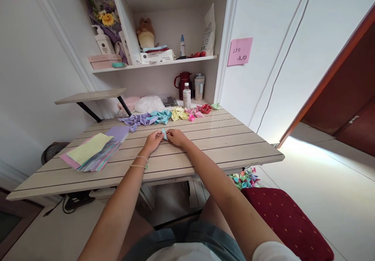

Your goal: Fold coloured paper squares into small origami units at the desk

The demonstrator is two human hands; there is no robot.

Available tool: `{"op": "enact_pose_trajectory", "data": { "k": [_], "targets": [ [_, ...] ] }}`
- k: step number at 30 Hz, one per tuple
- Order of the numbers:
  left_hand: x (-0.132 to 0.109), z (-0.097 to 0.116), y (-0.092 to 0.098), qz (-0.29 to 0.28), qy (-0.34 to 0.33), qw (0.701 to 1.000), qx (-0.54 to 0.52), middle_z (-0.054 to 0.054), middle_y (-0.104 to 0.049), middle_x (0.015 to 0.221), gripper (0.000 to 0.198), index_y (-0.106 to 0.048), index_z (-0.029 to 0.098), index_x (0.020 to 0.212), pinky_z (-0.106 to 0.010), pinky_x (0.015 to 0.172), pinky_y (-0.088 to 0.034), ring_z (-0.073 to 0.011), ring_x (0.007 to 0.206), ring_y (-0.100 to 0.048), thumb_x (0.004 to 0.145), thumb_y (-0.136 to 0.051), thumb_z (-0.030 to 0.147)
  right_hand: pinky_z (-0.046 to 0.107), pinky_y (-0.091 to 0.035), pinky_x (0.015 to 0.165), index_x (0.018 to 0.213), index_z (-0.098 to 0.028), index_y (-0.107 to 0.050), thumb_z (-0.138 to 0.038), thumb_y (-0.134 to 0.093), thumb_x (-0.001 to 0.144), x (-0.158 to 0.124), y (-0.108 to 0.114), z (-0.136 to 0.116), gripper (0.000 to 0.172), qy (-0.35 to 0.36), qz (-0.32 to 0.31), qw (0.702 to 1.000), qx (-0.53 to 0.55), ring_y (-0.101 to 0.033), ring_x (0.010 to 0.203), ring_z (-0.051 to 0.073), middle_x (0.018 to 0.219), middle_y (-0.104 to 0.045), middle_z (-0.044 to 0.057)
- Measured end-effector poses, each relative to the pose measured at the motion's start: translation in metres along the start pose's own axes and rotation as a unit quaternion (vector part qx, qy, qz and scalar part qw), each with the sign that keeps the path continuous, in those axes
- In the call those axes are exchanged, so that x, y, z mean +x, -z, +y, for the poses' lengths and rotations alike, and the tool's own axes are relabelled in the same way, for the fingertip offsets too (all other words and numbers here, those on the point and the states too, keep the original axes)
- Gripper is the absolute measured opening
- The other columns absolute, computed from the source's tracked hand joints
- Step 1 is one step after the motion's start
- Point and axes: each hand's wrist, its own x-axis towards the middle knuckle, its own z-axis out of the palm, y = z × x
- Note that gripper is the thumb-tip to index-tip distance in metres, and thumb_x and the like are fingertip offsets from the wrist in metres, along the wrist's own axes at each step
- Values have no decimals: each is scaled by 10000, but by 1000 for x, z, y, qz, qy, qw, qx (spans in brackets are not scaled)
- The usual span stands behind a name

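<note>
1 table (222, 143) stretched across the scene. Along its far side lay folded papers (160, 116), grouped by colour, perhaps to keep them sorted and out of the way. At left sat a stack (90, 149), seemingly for easy reach. At the middle, the left hand (153, 141) and right hand (176, 137) pinched 1 small blue paper (164, 134) from opposite sides, likely to steady its folds.

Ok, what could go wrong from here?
The small light-blue folded paper between the left hand and right hand could crease or tear if pinched too hard. The loose, fanned stack of coloured paper sheets might slide if bumped. The yellow folded-paper pieces just beyond the hands could get knocked.
</note>
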Motion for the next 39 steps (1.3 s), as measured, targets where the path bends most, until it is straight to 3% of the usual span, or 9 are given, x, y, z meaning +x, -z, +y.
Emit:
{"op": "enact_pose_trajectory", "data": {
  "k": [39],
  "targets": [
    [0,2,0,-2,-8,1000,11,-31,-650,656,288,-643,140,798,-273,614,-475,-148,595,-589,711,-625,414,213,-402,684,1012,-172,-650,-233,-455,845,2,0,1,264,-4,-8,1000,-7,-595,715,149,708,-670,29]
  ]
}}
